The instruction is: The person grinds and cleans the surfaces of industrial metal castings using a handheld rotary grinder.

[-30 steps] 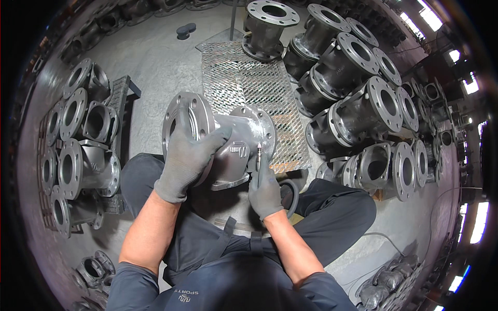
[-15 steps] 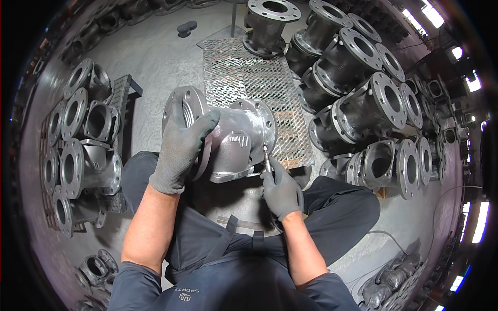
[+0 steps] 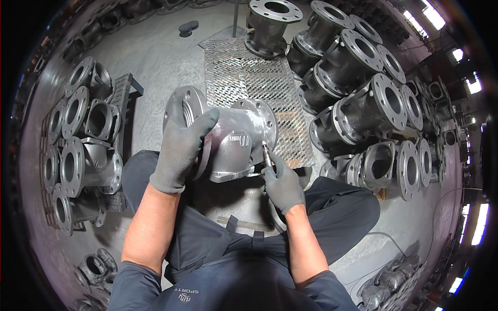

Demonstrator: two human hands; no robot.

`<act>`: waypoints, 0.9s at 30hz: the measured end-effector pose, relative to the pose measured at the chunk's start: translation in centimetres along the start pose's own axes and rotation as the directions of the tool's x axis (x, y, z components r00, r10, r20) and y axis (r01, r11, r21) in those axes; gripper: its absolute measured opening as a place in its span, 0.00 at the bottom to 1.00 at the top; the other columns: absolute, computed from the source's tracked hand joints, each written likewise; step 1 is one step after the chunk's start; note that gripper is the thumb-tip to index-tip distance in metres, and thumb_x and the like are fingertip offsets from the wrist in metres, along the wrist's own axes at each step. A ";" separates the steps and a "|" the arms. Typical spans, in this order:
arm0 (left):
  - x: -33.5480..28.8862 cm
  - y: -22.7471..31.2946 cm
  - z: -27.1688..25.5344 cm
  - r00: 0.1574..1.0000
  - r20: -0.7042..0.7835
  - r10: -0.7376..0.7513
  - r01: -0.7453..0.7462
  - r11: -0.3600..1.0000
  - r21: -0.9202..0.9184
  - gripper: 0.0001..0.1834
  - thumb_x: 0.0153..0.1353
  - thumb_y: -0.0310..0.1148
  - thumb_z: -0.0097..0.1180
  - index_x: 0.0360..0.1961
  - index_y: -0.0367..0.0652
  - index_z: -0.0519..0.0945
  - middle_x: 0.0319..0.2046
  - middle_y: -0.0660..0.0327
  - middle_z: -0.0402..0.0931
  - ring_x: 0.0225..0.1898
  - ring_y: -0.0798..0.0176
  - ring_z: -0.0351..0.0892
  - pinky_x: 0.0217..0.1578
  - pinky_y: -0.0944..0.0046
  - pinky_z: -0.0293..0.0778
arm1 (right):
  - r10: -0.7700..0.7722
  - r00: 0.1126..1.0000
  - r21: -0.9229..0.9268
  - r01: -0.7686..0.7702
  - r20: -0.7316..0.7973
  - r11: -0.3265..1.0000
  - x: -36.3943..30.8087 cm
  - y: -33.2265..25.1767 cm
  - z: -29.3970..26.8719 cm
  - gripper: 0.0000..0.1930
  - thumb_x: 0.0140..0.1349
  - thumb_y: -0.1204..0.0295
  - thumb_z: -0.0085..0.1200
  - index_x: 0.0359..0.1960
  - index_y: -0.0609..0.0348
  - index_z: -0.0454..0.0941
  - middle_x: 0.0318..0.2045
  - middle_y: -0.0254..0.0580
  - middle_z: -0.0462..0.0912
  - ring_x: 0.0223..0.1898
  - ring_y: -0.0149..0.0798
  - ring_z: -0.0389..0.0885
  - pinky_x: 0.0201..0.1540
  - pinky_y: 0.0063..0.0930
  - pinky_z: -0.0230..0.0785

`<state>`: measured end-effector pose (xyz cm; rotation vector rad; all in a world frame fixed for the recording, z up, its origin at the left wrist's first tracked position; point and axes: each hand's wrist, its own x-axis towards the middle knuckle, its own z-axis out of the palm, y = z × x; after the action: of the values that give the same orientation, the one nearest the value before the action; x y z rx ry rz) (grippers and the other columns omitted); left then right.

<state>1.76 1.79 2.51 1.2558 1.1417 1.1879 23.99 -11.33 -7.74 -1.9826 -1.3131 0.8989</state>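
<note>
Gripping the left flange of the grey valve body (image 3: pixel 228 142) with the gloved left hand (image 3: pixel 181 147), pinching a thin metal tool (image 3: pixel 266 153) in the gloved right hand (image 3: pixel 282 184) against its right flange, just in front of the metal grating (image 3: pixel 249 78), above the knees.

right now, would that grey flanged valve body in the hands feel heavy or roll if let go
The valve body is probably heavy: thick cast metal. It is likely stiff, not fragile. Its round flanges could let it roll, so the left hand steadies one flange.
</note>
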 end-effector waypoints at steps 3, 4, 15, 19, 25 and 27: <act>-0.1 0.5 0.0 0.997 0.023 -0.070 0.072 0.994 -0.079 0.35 0.69 0.35 0.69 0.73 0.35 0.70 0.60 0.51 0.75 0.60 0.59 0.77 0.62 0.59 0.75 | -0.063 0.994 0.090 0.071 -0.085 0.993 0.5 1.8 2.3 0.24 0.75 0.73 0.56 0.71 0.63 0.78 0.38 0.56 0.91 0.31 0.39 0.91 0.37 0.35 0.82; -0.1 0.7 0.1 0.990 0.013 -0.143 0.143 0.984 -0.109 0.35 0.71 0.35 0.67 0.75 0.37 0.68 0.60 0.52 0.75 0.58 0.61 0.78 0.59 0.61 0.77 | -0.068 0.990 0.094 0.079 -0.123 0.992 0.4 2.1 3.1 0.21 0.75 0.73 0.56 0.68 0.66 0.79 0.36 0.54 0.90 0.28 0.38 0.90 0.34 0.36 0.81; 0.1 1.7 -0.3 0.986 0.057 -0.159 0.166 0.974 -0.151 0.37 0.75 0.37 0.65 0.78 0.37 0.65 0.52 0.55 0.79 0.49 0.63 0.83 0.51 0.63 0.80 | -0.183 0.938 0.117 0.226 -0.294 0.967 0.5 3.0 7.4 0.16 0.75 0.76 0.56 0.61 0.67 0.79 0.44 0.60 0.88 0.42 0.56 0.92 0.48 0.47 0.81; 0.1 1.9 -0.3 0.985 0.016 -0.172 0.173 0.980 -0.100 0.38 0.75 0.39 0.65 0.79 0.37 0.63 0.54 0.54 0.78 0.50 0.62 0.83 0.53 0.61 0.80 | -0.231 0.951 0.029 0.242 -0.206 0.970 0.6 3.1 5.9 0.17 0.73 0.75 0.58 0.61 0.65 0.80 0.48 0.61 0.88 0.51 0.64 0.87 0.54 0.51 0.79; 0.2 1.6 -0.3 0.988 0.034 -0.150 0.152 0.986 -0.067 0.41 0.74 0.40 0.65 0.80 0.35 0.62 0.55 0.53 0.78 0.52 0.61 0.82 0.54 0.59 0.80 | -0.231 0.959 -0.005 0.233 -0.164 0.972 1.2 3.0 4.4 0.15 0.75 0.72 0.55 0.59 0.61 0.80 0.49 0.60 0.86 0.52 0.66 0.85 0.54 0.54 0.78; 0.1 1.0 -0.5 0.989 0.028 -0.144 0.145 0.988 -0.052 0.41 0.74 0.41 0.66 0.80 0.35 0.62 0.55 0.53 0.78 0.52 0.61 0.82 0.54 0.59 0.80 | -0.164 0.963 0.102 0.189 -0.212 0.977 1.0 2.1 4.9 0.13 0.75 0.73 0.55 0.57 0.63 0.80 0.46 0.61 0.86 0.50 0.66 0.84 0.53 0.55 0.77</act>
<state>1.22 1.89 3.52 1.1242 1.1561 1.0856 21.46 -10.53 -12.49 -1.7799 -1.2650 0.6569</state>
